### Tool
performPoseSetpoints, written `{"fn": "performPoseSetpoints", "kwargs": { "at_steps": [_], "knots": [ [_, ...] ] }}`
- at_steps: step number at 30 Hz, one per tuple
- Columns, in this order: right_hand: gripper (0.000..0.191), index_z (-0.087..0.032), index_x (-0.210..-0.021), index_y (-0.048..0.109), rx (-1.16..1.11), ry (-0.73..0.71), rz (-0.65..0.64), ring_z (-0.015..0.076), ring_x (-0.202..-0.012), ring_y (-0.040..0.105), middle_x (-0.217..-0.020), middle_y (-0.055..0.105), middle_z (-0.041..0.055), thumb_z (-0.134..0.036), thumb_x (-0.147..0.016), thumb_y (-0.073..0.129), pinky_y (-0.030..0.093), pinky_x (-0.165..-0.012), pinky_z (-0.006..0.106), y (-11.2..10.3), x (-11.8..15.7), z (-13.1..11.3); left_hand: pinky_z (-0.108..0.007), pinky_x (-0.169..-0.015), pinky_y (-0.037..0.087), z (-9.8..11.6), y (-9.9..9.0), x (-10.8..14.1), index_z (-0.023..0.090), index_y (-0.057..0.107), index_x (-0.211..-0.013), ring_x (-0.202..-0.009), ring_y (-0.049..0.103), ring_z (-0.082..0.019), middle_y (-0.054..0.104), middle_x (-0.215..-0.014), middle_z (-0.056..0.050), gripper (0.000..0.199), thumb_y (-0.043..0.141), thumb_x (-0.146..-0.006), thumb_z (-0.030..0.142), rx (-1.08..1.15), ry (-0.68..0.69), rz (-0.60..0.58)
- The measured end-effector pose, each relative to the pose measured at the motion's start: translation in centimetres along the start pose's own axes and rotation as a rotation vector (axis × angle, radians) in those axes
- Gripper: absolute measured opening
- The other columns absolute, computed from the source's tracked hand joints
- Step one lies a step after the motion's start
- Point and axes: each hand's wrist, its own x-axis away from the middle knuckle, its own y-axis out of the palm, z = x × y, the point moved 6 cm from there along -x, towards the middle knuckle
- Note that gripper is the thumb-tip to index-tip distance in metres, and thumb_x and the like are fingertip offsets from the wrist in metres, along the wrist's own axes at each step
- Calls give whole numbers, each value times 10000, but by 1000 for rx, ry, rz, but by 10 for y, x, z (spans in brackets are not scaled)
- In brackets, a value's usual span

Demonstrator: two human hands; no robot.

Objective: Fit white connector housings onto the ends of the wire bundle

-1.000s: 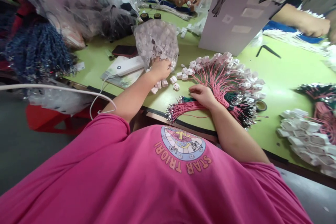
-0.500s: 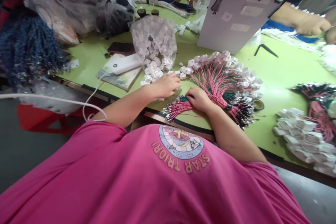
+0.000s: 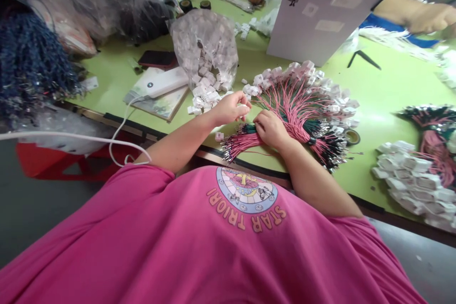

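My left hand (image 3: 233, 108) is pinched near the white connectors at the left end of the fan, with a small white piece at its fingertips, seemingly a connector. Curled over the near part of the pink and green wires (image 3: 245, 142) is my right hand (image 3: 271, 129), its fingers closed on them. White connectors (image 3: 308, 72) fan out beyond the hands, joined to pink wires (image 3: 295, 104) tied in a bunch. Loose white connectors (image 3: 204, 97) spill from a clear plastic bag (image 3: 204, 33) beyond my left hand.
A power bank (image 3: 167, 81) lies on a booklet (image 3: 178, 104), beside a phone (image 3: 158, 59). Blue wires (image 3: 35, 57) lie at the left, a tape roll (image 3: 352, 137) and more connectors (image 3: 409, 175) at the right. A lilac board (image 3: 306, 23) stands behind; another person's hand (image 3: 431, 18) shows beyond.
My left hand has turned and moved slightly right and away from the loose connectors, its fingers now pinched. My right hand stays on the wires. The view has shifted slightly.
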Motion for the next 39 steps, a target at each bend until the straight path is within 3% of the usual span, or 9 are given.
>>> {"fn": "performPoseSetpoints", "kwargs": {
  "at_steps": [3, 5, 9, 11, 17, 21, 29, 33, 39],
  "knots": [
    [172, -170, -849, 639, -164, 112, 100, 194, -831, 572, -851, 637, 74, -152, -817, 470, 441, -803, 308, -8, 3, 7, -210, -516, 359, -13, 7, -5, 179, 499, -927, -514, 462, -34, 645, -856, -16, 101, 509, -846, 237, 236, -34, 1],
    [154, -179, -847, 650, -242, 131, 107, 178, -794, 589, -822, 655, 45, -171, -801, 503, 447, -784, 293, -9, 4, 8, -207, -511, 355, -18, 9, -5, 165, 543, -895, -539, 484, -40, 642, -835, -23, 145, 539, -853, 304, 342, -45, -47],
    [187, -183, -858, 697, -291, 88, 75, 164, -764, 601, -801, 670, 35, -231, -827, 518, 445, -763, 284, -8, 2, 5, -216, -639, 468, -21, 13, 1, 160, 590, -1066, -839, 624, -101, 611, -1164, -89, 298, 628, -780, 233, 460, -62, -203],
    [210, -180, -830, 704, -266, 148, 91, 163, -745, 600, -784, 676, 39, -248, -838, 506, 438, -737, 286, -9, 1, 8, -233, -721, 499, -22, 15, 2, 161, 566, -1139, -923, 631, -118, 566, -1264, -100, 397, 638, -749, 155, 471, -66, -249],
    [131, -163, -729, 671, -269, 322, 134, 117, -560, 504, -621, 623, 4, -223, -760, 559, 379, -592, 260, -18, 4, 19, -250, -716, 499, -29, 15, -3, 145, 538, -1093, -811, 638, -105, 637, -1032, -65, 326, 621, -779, 119, 413, -91, -150],
    [167, -161, -796, 676, -381, 389, 289, 104, -517, 449, -580, 572, -16, -273, -786, 552, 351, -533, 247, -25, 8, 23, -264, -739, 502, -28, 18, -3, 131, 559, -962, -812, 619, -117, 638, -916, -49, 270, 695, -728, 138, 385, -70, -164],
    [140, -163, -758, 649, -261, 301, 375, 106, -560, 497, -632, 597, 1, -213, -781, 520, 384, -591, 251, -18, 11, 17, -279, -766, 497, -29, 18, -4, 135, 584, -964, -798, 598, -109, 630, -897, -42, 297, 730, -718, 216, 324, -18, -137],
    [140, -168, -743, 638, -220, 309, 357, 115, -569, 510, -628, 603, 3, -215, -781, 512, 379, -596, 253, -16, 11, 15, -260, -739, 485, -32, 18, -5, 137, 592, -950, -777, 589, -101, 632, -871, -31, 336, 761, -678, 238, 324, -16, -128],
    [145, -174, -718, 637, -232, 315, 199, 120, -584, 524, -637, 621, 2, -209, -779, 510, 374, -609, 255, -5, 5, 9, -230, -615, 406, -36, 24, -6, 125, 663, -918, -627, 519, -73, 631, -764, -3, 358, 798, -610, 248, 234, 56, -98]
  ]
}}
